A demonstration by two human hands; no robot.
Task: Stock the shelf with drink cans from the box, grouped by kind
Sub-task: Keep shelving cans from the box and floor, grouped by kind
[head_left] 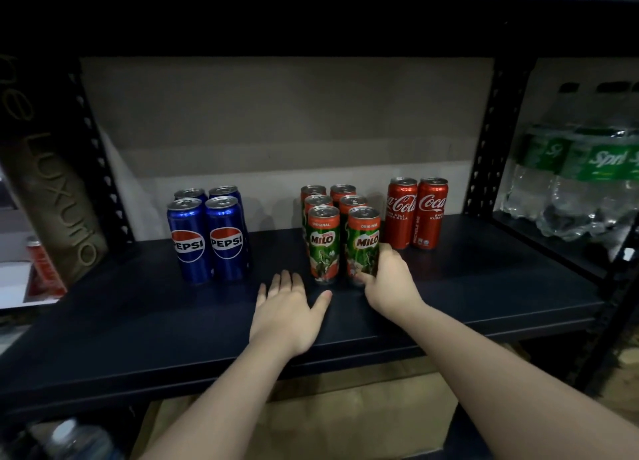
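Dark shelf [449, 297] holds three groups of cans. Left: 4 Pepsi cans [207, 238], blue, two rows of two, upright. Middle: 6 Milo cans [340, 228], green/red, two columns of three running near to far, upright. Right, just beside the Milo group: 2 Coca-Cola cans [416, 212], red, side by side, upright. Right hand [389, 279] grips the near right Milo can [363, 247] low down, fingers curled round its base and side. Left hand [288, 307] lies flat on the shelf just left of and nearer than the near left Milo can [324, 245], fingers straight and spread, holding nothing. Far right bay: pack of clear bottles [581, 179] with green labels. Left edge: tan carton [52, 196], leaning.
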